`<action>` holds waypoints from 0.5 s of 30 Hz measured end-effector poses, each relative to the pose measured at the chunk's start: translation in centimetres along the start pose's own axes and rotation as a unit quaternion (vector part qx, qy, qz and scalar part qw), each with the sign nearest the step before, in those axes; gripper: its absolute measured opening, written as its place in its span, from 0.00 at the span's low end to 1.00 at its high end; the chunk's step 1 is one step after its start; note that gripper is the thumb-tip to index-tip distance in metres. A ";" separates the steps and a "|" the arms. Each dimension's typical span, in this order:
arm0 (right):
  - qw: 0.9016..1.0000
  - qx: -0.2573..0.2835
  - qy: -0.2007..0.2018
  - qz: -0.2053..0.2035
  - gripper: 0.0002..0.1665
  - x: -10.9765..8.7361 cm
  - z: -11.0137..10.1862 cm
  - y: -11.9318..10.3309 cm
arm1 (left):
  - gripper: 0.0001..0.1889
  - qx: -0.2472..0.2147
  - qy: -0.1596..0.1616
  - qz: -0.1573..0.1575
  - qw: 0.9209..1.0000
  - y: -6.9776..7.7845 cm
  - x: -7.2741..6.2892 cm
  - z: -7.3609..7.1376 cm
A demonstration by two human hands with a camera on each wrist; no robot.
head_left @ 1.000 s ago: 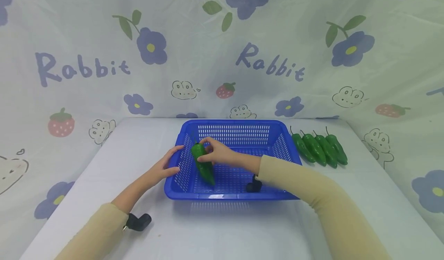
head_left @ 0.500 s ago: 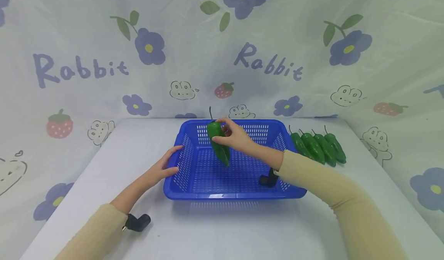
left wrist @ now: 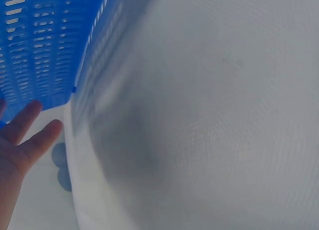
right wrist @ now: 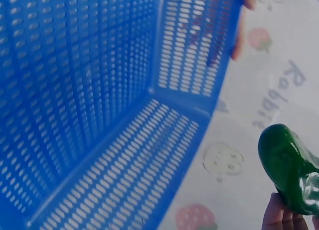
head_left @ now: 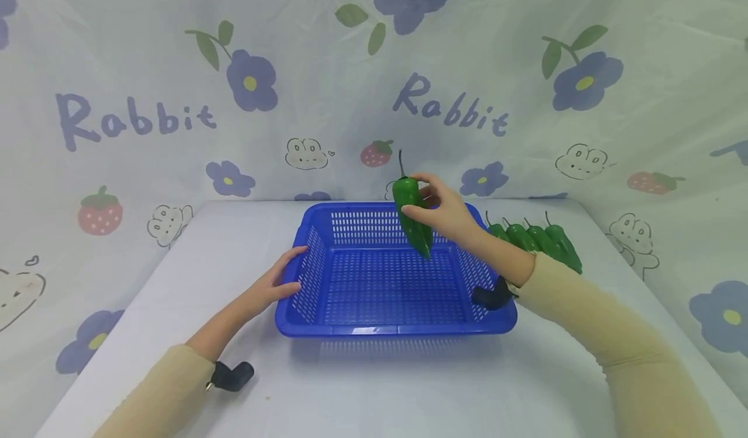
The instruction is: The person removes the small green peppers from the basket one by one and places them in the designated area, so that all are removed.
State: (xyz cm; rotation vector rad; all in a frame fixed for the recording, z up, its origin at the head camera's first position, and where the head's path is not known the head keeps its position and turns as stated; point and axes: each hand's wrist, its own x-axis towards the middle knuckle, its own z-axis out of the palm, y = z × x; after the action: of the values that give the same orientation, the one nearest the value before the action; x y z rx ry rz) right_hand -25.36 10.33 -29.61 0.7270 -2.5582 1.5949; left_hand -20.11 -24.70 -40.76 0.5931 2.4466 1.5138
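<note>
A long green pepper (head_left: pixel 411 212) with a thin stem is pinched between the thumb and fingers of my right hand (head_left: pixel 444 209). It hangs tip down above the back right part of a blue plastic basket (head_left: pixel 397 329). In the right wrist view the same green pepper (right wrist: pixel 289 170) shows at the lower right, beyond the basket wall. My left hand (head_left: pixel 270 287) rests at the basket's left rim with its fingers spread. The left wrist view shows that left hand (left wrist: pixel 20 143) beside the perforated blue basket wall (left wrist: pixel 40 46).
Several more green peppers (head_left: pixel 560 242) lie side by side on the white table (head_left: pixel 374 392), right of the basket, partly hidden by my right forearm. Behind the table hangs a white cloth (head_left: pixel 327 87) printed with flowers and rabbits. Nothing shows lying inside the basket.
My right hand has lifted the green pepper out of the basket's left side and carried it up and to the right. My left hand has stayed at the left rim.
</note>
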 end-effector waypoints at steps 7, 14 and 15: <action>1.000 0.002 0.023 0.009 0.34 -1.3 -2.9 -0.1 | 0.36 -0.001 -0.001 0.003 1.000 0.1 -0.2 0.0; 0.998 -0.028 0.055 0.008 0.34 -2.9 -5.5 0.0 | 0.36 -0.002 -0.003 0.003 1.000 0.0 -0.2 0.0; 0.998 -0.031 0.059 0.009 0.34 -3.2 -5.8 0.0 | 0.36 -0.002 -0.003 0.005 1.000 0.0 -0.1 -0.1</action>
State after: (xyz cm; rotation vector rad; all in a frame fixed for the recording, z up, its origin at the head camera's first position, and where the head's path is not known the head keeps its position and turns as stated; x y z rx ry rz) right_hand -23.79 16.52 -27.77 0.5865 -2.5251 1.5071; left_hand -20.00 -24.81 -40.74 0.6090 2.4395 1.5180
